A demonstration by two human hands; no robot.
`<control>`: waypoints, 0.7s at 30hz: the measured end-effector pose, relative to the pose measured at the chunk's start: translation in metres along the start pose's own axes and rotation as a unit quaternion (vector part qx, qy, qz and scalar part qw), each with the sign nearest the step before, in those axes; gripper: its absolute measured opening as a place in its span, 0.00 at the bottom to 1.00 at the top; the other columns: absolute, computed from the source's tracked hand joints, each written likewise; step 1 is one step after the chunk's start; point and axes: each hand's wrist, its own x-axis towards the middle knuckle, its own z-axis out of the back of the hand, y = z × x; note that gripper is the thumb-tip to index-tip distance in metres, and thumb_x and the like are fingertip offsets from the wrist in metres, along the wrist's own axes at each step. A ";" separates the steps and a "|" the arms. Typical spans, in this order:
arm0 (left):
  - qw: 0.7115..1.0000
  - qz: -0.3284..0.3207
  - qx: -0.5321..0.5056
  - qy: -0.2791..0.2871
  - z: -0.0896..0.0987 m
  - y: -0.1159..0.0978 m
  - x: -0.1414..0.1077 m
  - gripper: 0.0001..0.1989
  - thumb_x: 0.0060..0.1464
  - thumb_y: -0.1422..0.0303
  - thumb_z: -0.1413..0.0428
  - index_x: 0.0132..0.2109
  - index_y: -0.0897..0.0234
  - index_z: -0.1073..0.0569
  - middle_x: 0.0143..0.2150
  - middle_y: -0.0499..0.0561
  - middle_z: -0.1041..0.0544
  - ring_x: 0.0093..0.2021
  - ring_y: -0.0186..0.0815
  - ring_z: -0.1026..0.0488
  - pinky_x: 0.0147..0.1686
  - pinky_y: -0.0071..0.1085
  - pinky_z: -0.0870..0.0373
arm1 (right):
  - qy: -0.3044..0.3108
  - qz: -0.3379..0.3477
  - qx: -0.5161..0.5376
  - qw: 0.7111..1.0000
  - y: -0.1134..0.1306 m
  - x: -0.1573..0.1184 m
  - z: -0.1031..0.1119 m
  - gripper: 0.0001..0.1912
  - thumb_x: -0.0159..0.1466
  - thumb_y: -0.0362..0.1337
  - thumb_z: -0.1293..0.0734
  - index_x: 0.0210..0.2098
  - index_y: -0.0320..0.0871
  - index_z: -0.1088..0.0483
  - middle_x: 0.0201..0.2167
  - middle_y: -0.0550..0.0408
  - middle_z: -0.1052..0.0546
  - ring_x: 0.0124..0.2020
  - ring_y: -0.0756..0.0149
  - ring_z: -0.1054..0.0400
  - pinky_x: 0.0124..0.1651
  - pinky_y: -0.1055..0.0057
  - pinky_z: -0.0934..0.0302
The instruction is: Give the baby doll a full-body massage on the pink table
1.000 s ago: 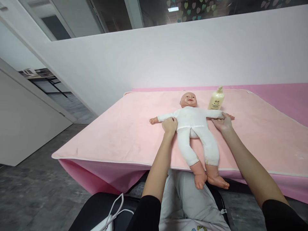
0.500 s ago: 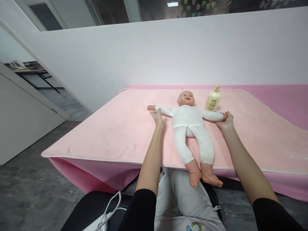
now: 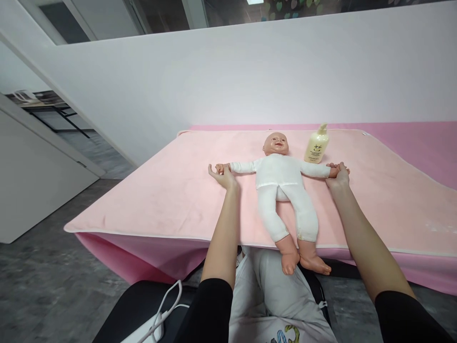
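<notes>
A baby doll (image 3: 279, 170) with a white cloth body lies face up on a pink blanket (image 3: 160, 190), its arms stretched out sideways. Its bare feet hang over the blanket's front edge. My left hand (image 3: 225, 178) is around the doll's hand on the left side of the view, thumb on top and fingers beneath. On the other side my right hand (image 3: 340, 178) grips the doll's other hand, the thumb laid across it. A pale yellow pump bottle (image 3: 316, 145) stands just behind the doll's arm on the right, touched by neither hand.
A white wall (image 3: 228, 76) rises behind the table. Pink cloth (image 3: 421, 147) shows under the blanket at the right and front. A black seat (image 3: 139, 309) with a white device and cable (image 3: 157, 324) is at lower left. A door (image 3: 39, 176) stands far left.
My left hand has moved left from the doll's wrist onto its hand, and the doll's arm there has dropped slightly. My right hand has slid slightly right, still holding the doll's other hand.
</notes>
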 end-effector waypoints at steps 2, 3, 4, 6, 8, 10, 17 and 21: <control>1.000 0.007 -0.003 -0.001 0.001 -0.002 -0.002 0.25 0.53 0.70 0.48 0.58 0.56 0.43 0.53 0.50 0.33 0.51 0.27 0.30 0.47 0.21 0.34 | -0.059 -0.022 0.028 0.998 0.000 -0.001 -0.002 0.14 0.67 0.36 0.45 0.25 0.44 0.48 0.21 0.65 0.40 0.22 0.78 0.39 0.28 0.79 0.34; 1.000 0.010 -0.006 -0.004 0.001 -0.004 -0.004 0.23 0.52 0.71 0.47 0.56 0.57 0.39 0.52 0.49 0.32 0.50 0.27 0.30 0.48 0.21 0.35 | -0.074 -0.029 0.033 0.996 0.000 -0.001 -0.002 0.14 0.68 0.37 0.45 0.25 0.44 0.48 0.22 0.65 0.40 0.22 0.78 0.39 0.28 0.79 0.34; 1.000 0.011 -0.006 -0.004 0.001 -0.006 -0.005 0.21 0.52 0.71 0.47 0.54 0.58 0.37 0.52 0.49 0.32 0.50 0.27 0.30 0.48 0.21 0.36 | -0.076 -0.031 0.032 0.996 -0.001 0.000 -0.002 0.14 0.68 0.38 0.45 0.25 0.44 0.48 0.22 0.65 0.40 0.22 0.78 0.39 0.28 0.80 0.34; 1.000 0.013 -0.003 -0.010 0.000 -0.010 -0.008 0.18 0.53 0.70 0.47 0.51 0.59 0.36 0.49 0.49 0.30 0.49 0.28 0.30 0.48 0.22 0.36 | -0.072 -0.023 0.022 0.997 -0.002 0.002 0.000 0.16 0.68 0.42 0.45 0.26 0.44 0.49 0.23 0.65 0.41 0.22 0.78 0.40 0.28 0.79 0.34; 1.000 0.018 0.005 -0.022 0.001 -0.013 -0.011 0.15 0.55 0.68 0.48 0.50 0.60 0.35 0.47 0.50 0.29 0.48 0.29 0.29 0.48 0.24 0.35 | -0.065 -0.014 0.018 0.998 -0.003 0.005 0.002 0.18 0.67 0.49 0.46 0.27 0.45 0.50 0.23 0.65 0.42 0.22 0.77 0.40 0.27 0.76 0.34; 0.999 0.025 0.015 -0.033 0.001 -0.015 -0.013 0.12 0.57 0.66 0.50 0.49 0.60 0.34 0.45 0.51 0.28 0.48 0.31 0.29 0.48 0.26 0.35 | -0.059 -0.015 0.025 0.998 -0.003 0.007 0.004 0.21 0.66 0.56 0.48 0.27 0.46 0.50 0.25 0.64 0.42 0.22 0.76 0.40 0.26 0.74 0.33; 0.998 0.045 -0.017 -0.046 0.000 -0.014 -0.012 0.13 0.60 0.66 0.57 0.49 0.59 0.33 0.49 0.52 0.28 0.50 0.32 0.29 0.46 0.27 0.32 | -0.049 -0.044 0.009 0.998 -0.002 0.002 0.001 0.23 0.64 0.58 0.47 0.27 0.45 0.47 0.27 0.62 0.41 0.25 0.75 0.40 0.26 0.76 0.34; 0.998 0.037 -0.033 -0.035 -0.001 -0.012 -0.010 0.16 0.52 0.69 0.45 0.49 0.60 0.34 0.45 0.50 0.28 0.46 0.30 0.27 0.47 0.25 0.33 | -0.046 -0.065 -0.033 0.996 -0.002 -0.005 -0.004 0.14 0.64 0.40 0.38 0.26 0.44 0.46 0.24 0.64 0.42 0.24 0.78 0.41 0.27 0.80 0.35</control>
